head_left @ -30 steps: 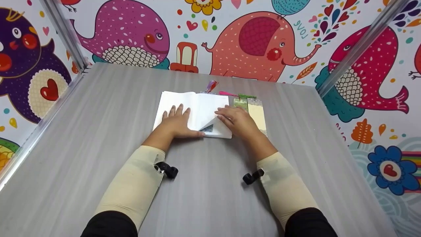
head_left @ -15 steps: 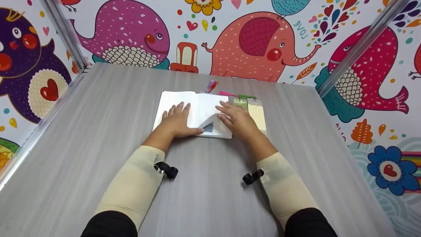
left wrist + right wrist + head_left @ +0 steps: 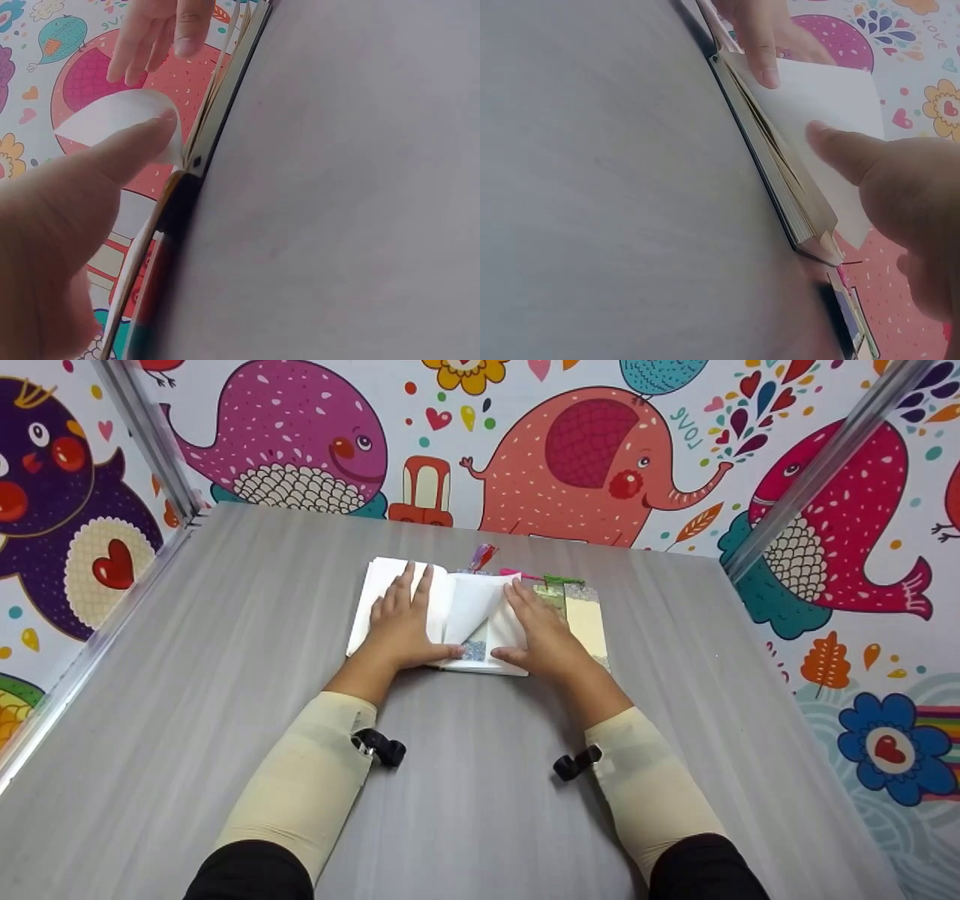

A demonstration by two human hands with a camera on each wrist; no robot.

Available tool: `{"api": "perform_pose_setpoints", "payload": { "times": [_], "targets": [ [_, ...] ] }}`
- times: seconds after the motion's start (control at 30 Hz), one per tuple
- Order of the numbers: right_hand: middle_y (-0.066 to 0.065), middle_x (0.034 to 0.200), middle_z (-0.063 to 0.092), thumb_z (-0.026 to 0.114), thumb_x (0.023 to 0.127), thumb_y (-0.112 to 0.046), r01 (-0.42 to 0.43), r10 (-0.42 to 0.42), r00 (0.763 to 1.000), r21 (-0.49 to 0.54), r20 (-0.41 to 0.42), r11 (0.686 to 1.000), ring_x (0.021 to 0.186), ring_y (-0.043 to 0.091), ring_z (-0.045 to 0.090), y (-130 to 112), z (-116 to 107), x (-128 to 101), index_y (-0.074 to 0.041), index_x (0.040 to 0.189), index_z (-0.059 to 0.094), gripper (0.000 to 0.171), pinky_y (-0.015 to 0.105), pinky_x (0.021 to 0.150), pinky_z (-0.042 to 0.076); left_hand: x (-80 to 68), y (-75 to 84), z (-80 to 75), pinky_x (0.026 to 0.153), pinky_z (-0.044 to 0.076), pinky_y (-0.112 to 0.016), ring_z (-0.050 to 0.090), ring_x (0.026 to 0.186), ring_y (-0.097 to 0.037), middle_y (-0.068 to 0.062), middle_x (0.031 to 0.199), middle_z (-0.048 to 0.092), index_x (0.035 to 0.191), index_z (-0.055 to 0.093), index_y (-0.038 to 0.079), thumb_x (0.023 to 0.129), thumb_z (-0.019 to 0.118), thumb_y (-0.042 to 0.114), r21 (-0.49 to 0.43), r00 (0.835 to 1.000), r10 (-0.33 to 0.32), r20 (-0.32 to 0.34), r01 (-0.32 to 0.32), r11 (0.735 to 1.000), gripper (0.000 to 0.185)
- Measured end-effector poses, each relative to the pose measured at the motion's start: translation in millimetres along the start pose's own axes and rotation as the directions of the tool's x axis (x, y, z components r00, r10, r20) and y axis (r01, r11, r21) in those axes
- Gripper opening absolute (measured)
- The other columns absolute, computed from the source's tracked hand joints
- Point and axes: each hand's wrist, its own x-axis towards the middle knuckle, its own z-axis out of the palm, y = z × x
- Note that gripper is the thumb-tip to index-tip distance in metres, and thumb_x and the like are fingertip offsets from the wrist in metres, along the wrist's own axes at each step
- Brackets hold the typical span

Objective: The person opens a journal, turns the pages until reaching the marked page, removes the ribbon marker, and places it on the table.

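An open notebook with blank white pages lies on the table. My left hand rests on its left page with fingers extended, the thumb reaching across near the spine. On the right side a loose page stands curled up. My right hand touches it with straight fingers, its thumb spread away over the page below. Under the curled page shows a grey-blue speckled bookmark, mostly hidden. In the right wrist view, the right thumb is beside the white page.
Right of the notebook lie a green bookmark and a cream one with tassels. A purple and red tassel sticks out past the notebook's top edge. Patterned wall panels border the grey table.
The right hand's fingers have moved up along the page while its thumb has spread away. The page now curls further, uncovering more of the bookmark. The left hand's fingers have slid slightly farther up.
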Motion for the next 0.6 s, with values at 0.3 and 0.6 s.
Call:
{"api": "perform_pose_setpoints", "payload": {
  "times": [0.3,0.6],
  "targets": [
    [-0.003,0.184,0.007,0.076,0.093,-0.06,-0.013,0.034,0.979,-0.102,0.201,0.995,0.171,0.032,0.004,3.2,5.5,-1.8,-0.027,0.173,0.023,0.102,0.065,0.136,0.004,1.2,2.7,-2.4,0.135,0.0,-0.065,-0.007,0.169,-0.039,-0.008,0.18,-0.022,0.173,-0.011,0.03,0.067,0.092,0.07,0.04,0.992,0.065,-0.11,-0.061,0.997,0.153],
    [-0.003,0.183,0.011,0.058,0.104,-0.062,0.033,-0.003,0.947,-0.088,0.321,0.996,0.171,0.027,0.001,5.5,6.7,-5.6,-0.022,0.173,0.023,0.087,0.065,0.136,0.003,0.1,4.7,-9.5,0.134,-0.002,-0.067,-0.009,0.169,-0.038,-0.007,0.18,-0.024,0.172,-0.01,0.032,0.068,0.095,0.063,0.07,0.973,0.094,-0.209,-0.081,0.994,0.151]
  ]
}}
